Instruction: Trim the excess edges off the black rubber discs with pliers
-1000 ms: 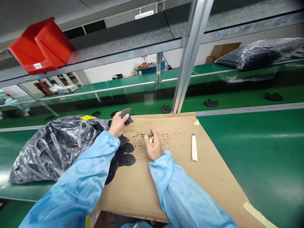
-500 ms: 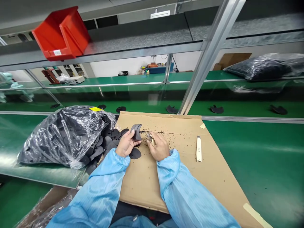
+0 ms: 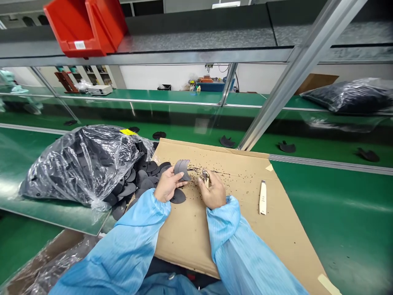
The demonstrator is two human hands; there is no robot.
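Note:
My left hand (image 3: 166, 185) is closed on a dark grey curved plastic piece (image 3: 182, 167), thumb on its near side, raised over the cardboard sheet (image 3: 187, 241). To its right, my right hand (image 3: 214, 193) grips small nippers (image 3: 205, 176) with pale handles and a metal head. The nippers' head points toward the piece but is apart from it; whether the jaws are open I cannot tell. Beneath my left hand lies a dark oval piece (image 3: 178, 196). Beside it, a heap of similar dark pieces (image 3: 141, 177) spills from a clear plastic bag (image 3: 82, 164).
Small black bits are scattered over the cardboard. A cream-handled cutter (image 3: 263, 198) lies at its right. Behind it, several dark pieces sit on a green strip (image 3: 193, 137). A slanted metal post (image 3: 287, 90) rises at the back, and a red bin (image 3: 89, 30) stands on the upper shelf.
The view has shifted, so the scene sits differently in the frame. My right hand with the nippers has drawn slightly away from the curved piece, which has turned a little in my left hand.

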